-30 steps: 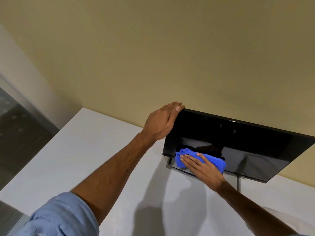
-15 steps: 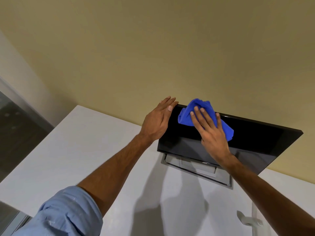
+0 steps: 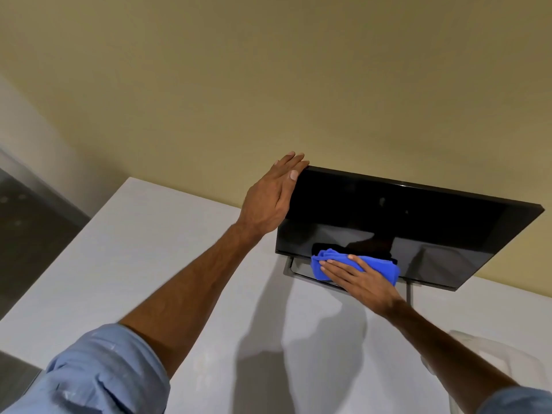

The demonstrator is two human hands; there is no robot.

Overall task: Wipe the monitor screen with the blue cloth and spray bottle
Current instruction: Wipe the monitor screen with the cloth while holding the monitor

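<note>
Monitor [image 3: 403, 216] stands on a white desk [image 3: 143, 264]. Left hand [image 3: 268, 198] rests flat on its top left corner, fingers straight. Right hand [image 3: 361, 280] presses cloth [image 3: 324, 261] against its bottom edge, fingers straight.

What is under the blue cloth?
The cloth lies against the monitor's bottom edge and over part of its stand. The right hand presses flat on top. The bit of screen beneath it is covered, so I cannot see it.
</note>
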